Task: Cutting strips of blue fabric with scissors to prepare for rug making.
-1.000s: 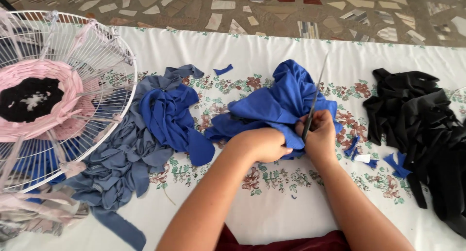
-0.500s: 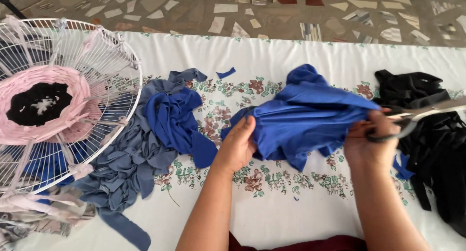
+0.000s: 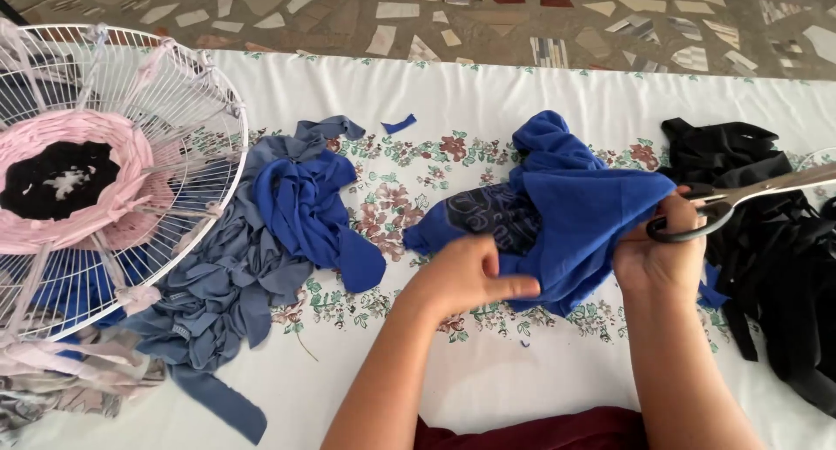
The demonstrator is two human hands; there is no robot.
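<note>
— Mosaic stone floor (image 3: 610,15) beyond, then white floral cloth (image 3: 488,380) spread flat over the worktop, probably to keep scraps together and easy to see.

— And at the hands?

— Left hand (image 3: 466,276) closed on the near edge of the royal-blue knit garment (image 3: 575,215), thumb on top, pinching a fold. Right hand (image 3: 666,254) clamped on the opposite edge of the same garment, with fingers threaded through the black loops of steel scissors (image 3: 740,202); blades pointing away to the right, apparently shut and parked clear of the fabric. Looks like a stretch between both grips, to flatten a soft, droopy jersey.

— Garment position?

— Bunched between the two hands, partly lifted off the cloth, with a dark printed patch showing near the left hand.

— Around them?

— Left of the left hand, a limp heap of blue and slate-blue strips (image 3: 261,258), curled at the edges like cut jersey. Farther left, a round white wire fan guard (image 3: 174,137), woven at the centre with pink strips (image 3: 104,215) around a black core. Right of the right hand, crumpled black fabric (image 3: 775,267). Small blue offcut (image 3: 399,124) well beyond.
</note>
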